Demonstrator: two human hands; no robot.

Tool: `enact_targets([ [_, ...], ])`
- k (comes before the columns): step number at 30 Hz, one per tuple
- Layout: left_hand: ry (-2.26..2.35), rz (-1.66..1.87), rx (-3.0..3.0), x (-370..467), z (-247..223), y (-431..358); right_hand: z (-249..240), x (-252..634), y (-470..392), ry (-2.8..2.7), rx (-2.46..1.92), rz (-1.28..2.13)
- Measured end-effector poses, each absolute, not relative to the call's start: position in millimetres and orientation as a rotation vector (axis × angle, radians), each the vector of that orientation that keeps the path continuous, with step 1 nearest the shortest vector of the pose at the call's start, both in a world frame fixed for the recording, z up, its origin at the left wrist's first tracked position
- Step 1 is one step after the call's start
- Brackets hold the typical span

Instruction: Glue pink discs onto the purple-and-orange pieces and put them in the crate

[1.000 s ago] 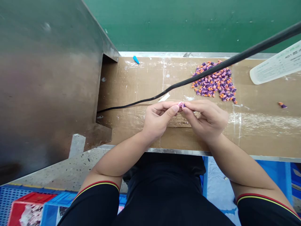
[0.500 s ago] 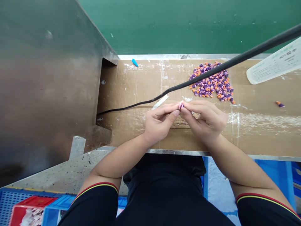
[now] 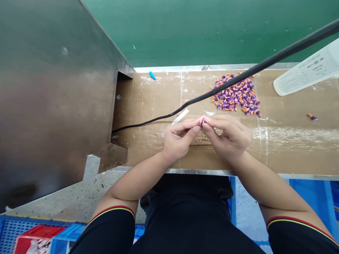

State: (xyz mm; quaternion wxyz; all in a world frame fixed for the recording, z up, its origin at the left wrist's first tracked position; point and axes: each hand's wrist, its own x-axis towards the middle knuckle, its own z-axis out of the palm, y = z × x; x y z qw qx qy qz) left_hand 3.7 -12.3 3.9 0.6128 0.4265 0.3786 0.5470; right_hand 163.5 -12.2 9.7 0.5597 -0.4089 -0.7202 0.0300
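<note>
Between my fingertips is a small pink and purple piece, mostly covered by them. My left hand pinches it from the left, and my right hand pinches it from the right. Both hands are over the cardboard-covered bench, near its front edge. Beyond my right hand lies a pile of small purple, pink and orange pieces. One single purple and orange piece rests apart at the right. A white strip lies just behind my left hand.
A black cable crosses above the bench. A metal housing stands at the left. A translucent bottle is at the back right, and a small blue cap at the back left. Bins, one of them red, sit below.
The view has shifted slightly, so the bench and housing appear a little displaced. Both hands keep their pinch on the small piece, with only slight finger movement.
</note>
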Motion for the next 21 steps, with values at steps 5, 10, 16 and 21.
enact_targets([
  [5,0.859,1.239,0.960,2,0,-13,8,163,-8,-1.667,-0.935,0.124],
  [10,0.868,1.195,0.922,-2,0,-10,24,194,-6,-1.685,-1.069,0.257],
  [16,0.830,1.291,0.910,-7,-3,-3,35,268,-54,-2.090,-1.281,0.283],
  [21,0.777,1.240,0.880,-7,-10,-1,4,288,-109,-2.436,-1.452,0.193],
])
